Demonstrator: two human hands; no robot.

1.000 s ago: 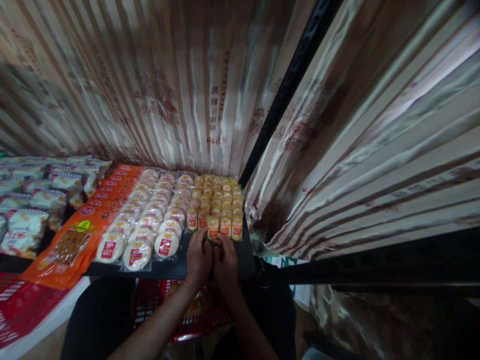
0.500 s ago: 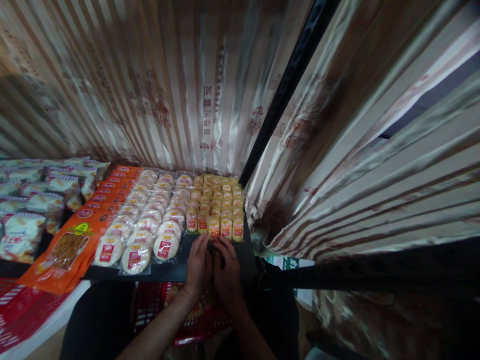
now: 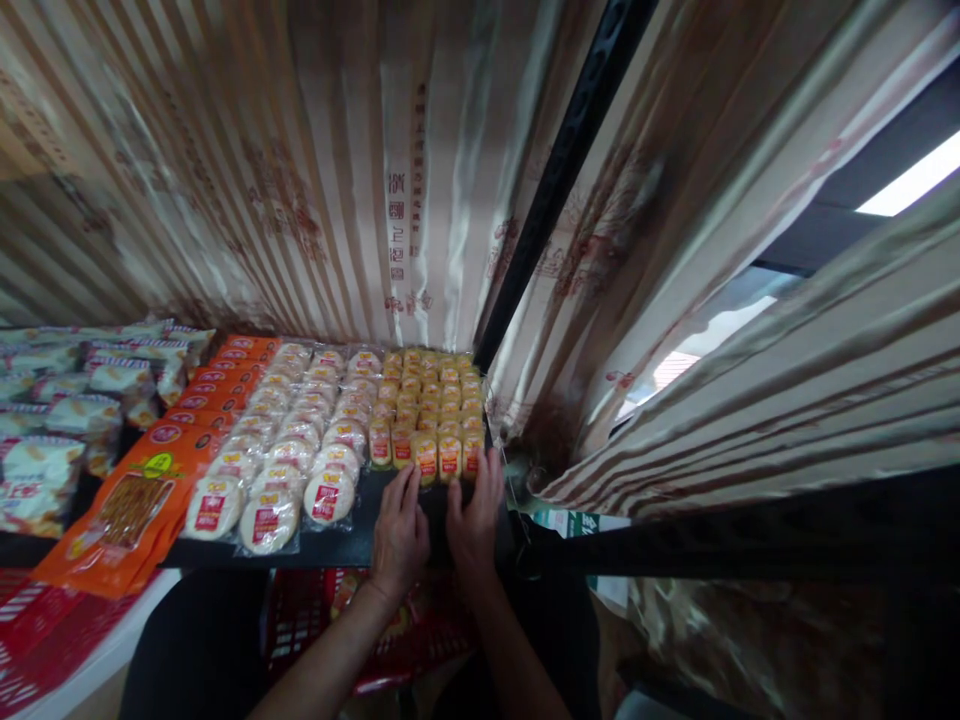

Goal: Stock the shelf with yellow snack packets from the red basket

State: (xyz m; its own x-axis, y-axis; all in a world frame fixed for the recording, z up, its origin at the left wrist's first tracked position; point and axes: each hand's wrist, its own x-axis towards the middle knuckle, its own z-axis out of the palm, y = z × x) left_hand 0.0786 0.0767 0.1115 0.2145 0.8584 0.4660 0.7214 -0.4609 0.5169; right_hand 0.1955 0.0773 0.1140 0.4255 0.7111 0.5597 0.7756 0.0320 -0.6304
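Note:
Rows of small yellow wrapped cakes (image 3: 424,460) with red-and-orange labels stand at the right end of a black shelf (image 3: 360,545). My left hand (image 3: 401,535) is at their front edge, its fingertips by the middle cake of the front row. Farther right, my right hand (image 3: 476,515) has its fingers stretched out by the front cakes at the right end. Both hands are open, and I see nothing held in either. Left of the yellow cakes lie overlapping rows of round white wrapped cakes (image 3: 268,518) with red labels.
Orange snack packets (image 3: 131,510) overlap in a row farther left, beside white snack bags (image 3: 37,480). A black post (image 3: 540,220) rises at the shelf's back right corner. Patterned curtains (image 3: 337,200) hang behind. Under the shelf is a red basket (image 3: 300,610).
My right hand has moved right, away from my left, and its fingers have spread along the front row. My left hand has barely moved. The view has shifted slightly.

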